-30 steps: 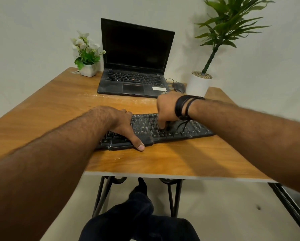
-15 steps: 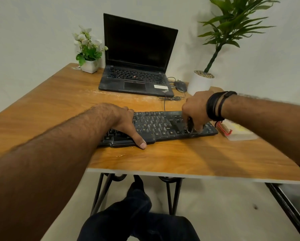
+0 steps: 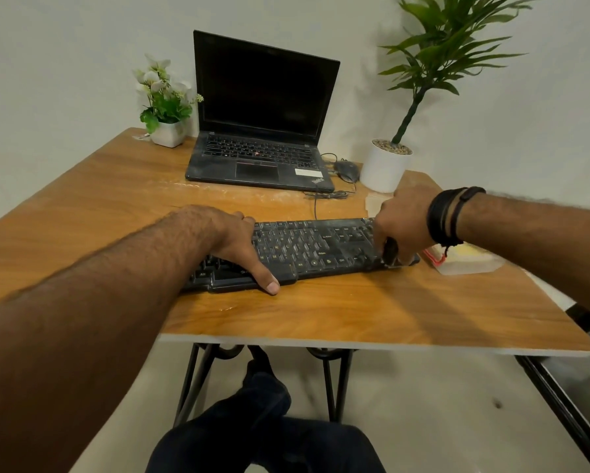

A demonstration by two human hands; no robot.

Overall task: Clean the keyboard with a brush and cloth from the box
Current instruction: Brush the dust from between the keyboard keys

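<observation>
A dusty black keyboard [image 3: 307, 250] lies across the middle of the wooden table [image 3: 321, 315]. My left hand [image 3: 232, 240] rests on its left end, thumb along the front edge, fingers over the far edge. My right hand [image 3: 401, 223] is at the keyboard's right end and grips a dark brush [image 3: 390, 252], whose tip meets the keys at the front right corner. Just right of the keyboard sits a clear box [image 3: 464, 259] with a yellowish cloth and something red inside; my right wrist covers part of it.
An open black laptop [image 3: 259, 131] stands at the back of the table. A small white flower pot [image 3: 165, 131] is at the back left, a tall plant in a white pot [image 3: 385, 167] at the back right, with a mouse [image 3: 347, 170] and cable beside it. My legs are under the table.
My right hand has swept the brush from the keyboard's middle to its right end. The left hand has stayed on the left end. The box has come into view.
</observation>
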